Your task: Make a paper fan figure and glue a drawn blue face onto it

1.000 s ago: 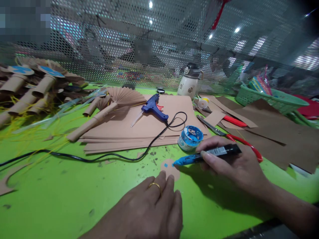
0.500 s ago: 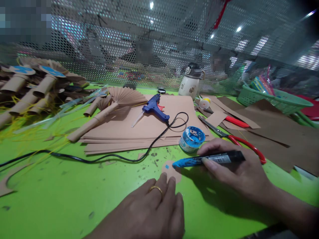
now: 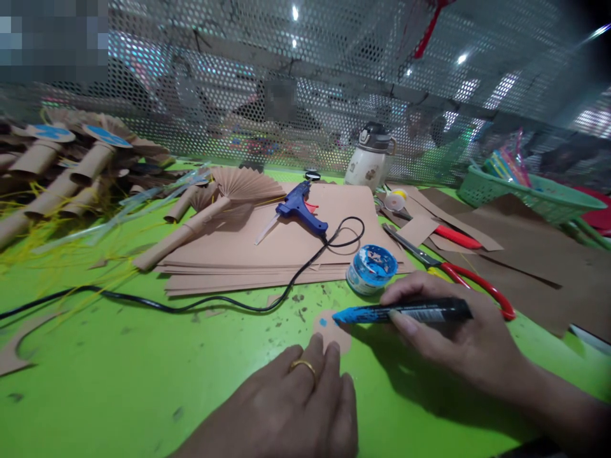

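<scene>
One marker (image 3: 415, 310) apparently touches one blue-dotted disc (image 3: 330, 329)

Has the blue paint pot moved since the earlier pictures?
No. The blue paint pot stands in the same place against the brown paper stack; only the camera view shifted slightly.

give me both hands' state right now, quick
Left hand: open, fingers together, touching the round paper piece.
Right hand: closed, holding the black marker, its blue-stained end towards the paper.

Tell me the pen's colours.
The pen is mostly black, its front end smeared blue; best seen in the head view.
</scene>
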### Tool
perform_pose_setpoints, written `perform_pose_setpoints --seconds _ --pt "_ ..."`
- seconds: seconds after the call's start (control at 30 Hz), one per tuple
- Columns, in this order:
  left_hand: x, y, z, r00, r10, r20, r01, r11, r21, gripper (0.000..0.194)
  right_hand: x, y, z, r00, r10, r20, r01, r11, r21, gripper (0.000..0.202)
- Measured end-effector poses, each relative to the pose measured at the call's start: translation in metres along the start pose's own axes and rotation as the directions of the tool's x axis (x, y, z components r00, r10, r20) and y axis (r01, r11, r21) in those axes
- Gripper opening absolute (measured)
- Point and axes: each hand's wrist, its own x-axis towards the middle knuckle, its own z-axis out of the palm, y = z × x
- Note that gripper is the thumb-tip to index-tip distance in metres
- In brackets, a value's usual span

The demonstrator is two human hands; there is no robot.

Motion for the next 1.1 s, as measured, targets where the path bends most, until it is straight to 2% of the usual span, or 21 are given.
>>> perform_pose_setpoints --seconds 0.27,0.63,1.1 --pt "-0.0027 -0.0001 0.0025 0.999 -0.006 0.046 0.006 1.000 0.000 0.020 -0.0010 0.0005 -0.0004 1.000 0.000 -0.023 0.001 1.000 0.009 0.004" --pt "-0.0018 -0.0001 0.0012 0.998 0.011 0.057 -0.012 0.999 0.030 0.018 0.0010 0.0002 0.0017 0.999 -0.030 -0.022 0.030 1.000 -0.002 0.008" --pt "-0.0022 -0.0024 0.0038 1.000 0.007 0.003 -0.007 0.999 0.037 0.021 0.0019 0.0000 -0.0002 0.998 -0.046 -0.053 0.045 0.999 -0.024 0.006"
